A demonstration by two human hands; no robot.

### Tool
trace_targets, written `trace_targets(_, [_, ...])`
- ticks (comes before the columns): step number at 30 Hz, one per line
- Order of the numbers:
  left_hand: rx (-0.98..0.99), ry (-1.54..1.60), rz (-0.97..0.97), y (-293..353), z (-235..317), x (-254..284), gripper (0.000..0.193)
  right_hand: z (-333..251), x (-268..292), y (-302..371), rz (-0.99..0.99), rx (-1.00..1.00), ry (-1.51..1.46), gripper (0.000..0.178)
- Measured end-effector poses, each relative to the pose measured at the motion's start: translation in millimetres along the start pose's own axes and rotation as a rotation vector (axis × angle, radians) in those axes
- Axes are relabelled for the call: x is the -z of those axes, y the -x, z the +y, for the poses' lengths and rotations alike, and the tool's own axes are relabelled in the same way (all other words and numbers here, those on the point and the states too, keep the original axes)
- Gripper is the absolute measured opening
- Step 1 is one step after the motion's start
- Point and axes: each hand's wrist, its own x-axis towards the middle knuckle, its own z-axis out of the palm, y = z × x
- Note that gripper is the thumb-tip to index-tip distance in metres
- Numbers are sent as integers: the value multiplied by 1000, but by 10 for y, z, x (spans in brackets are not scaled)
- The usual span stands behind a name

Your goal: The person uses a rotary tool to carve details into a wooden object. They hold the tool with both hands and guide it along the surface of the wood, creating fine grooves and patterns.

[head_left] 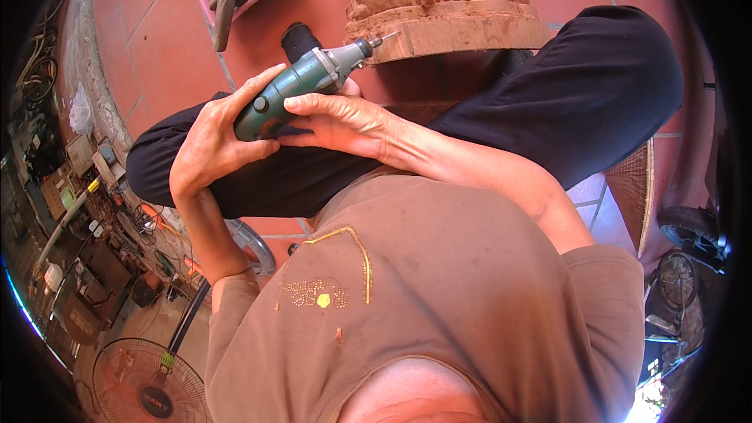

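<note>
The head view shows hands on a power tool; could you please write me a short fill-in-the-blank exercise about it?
1. The left hand and right hand are both on one power tool, whose body is coloured ____.
2. The carved wooden piece meets the ____ edge of the picture.
3. The fan is in the ____ left part of the picture.
4. The person's shirt is coloured ____.

Missing words: green; top; lower; brown.
</note>
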Motion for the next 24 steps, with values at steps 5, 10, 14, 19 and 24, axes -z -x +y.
trace_targets(5, [4, -4, -32, 12, -4, 11, 92, 55, 66, -9, -17, -37, -13, 52])
trace_targets(10, [13, 4, -41, 44, 3, -1, 93, 67, 24, 57, -43, -50, -5, 54])
trace_targets(14, [109, 33, -113, 50, 71, 37, 93, 105, 36, 82, -33, -73, -16, 55])
trace_targets(19, [106, 18, -132, 67, 61, 32, 94, 148, 37, 110, -32, -93, -42, 56])
trace_targets(24, [126, 21, -147, 72, 84, 38, 94, 173, 74, 98, -39, -93, -43, 56])
